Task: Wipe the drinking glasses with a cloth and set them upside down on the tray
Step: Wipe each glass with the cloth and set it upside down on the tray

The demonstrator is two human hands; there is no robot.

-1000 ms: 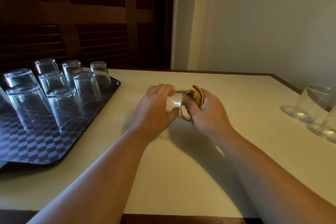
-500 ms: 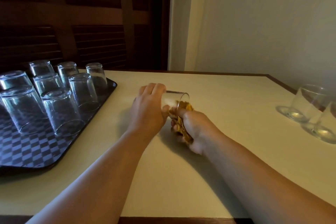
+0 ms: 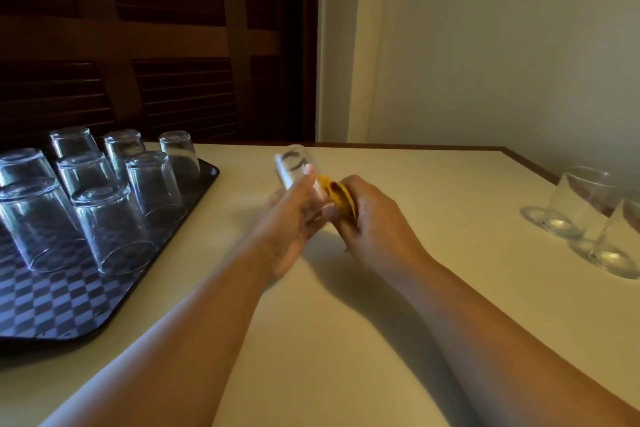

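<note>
My left hand (image 3: 291, 229) grips the glass (image 3: 294, 166), tilted above the desk's middle; my right hand (image 3: 374, 229) pinches the cloth (image 3: 337, 196) against it. I'd rotate it slowly under light pressure, then upend it on the tray's (image 3: 69, 319) near side.

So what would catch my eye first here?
Over the table, the left hand grips a clear glass while the right hand holds a yellow cloth against it. Left of them, a checkered tray carries rows of upturned glasses; two more glasses stand upright at far right.
</note>
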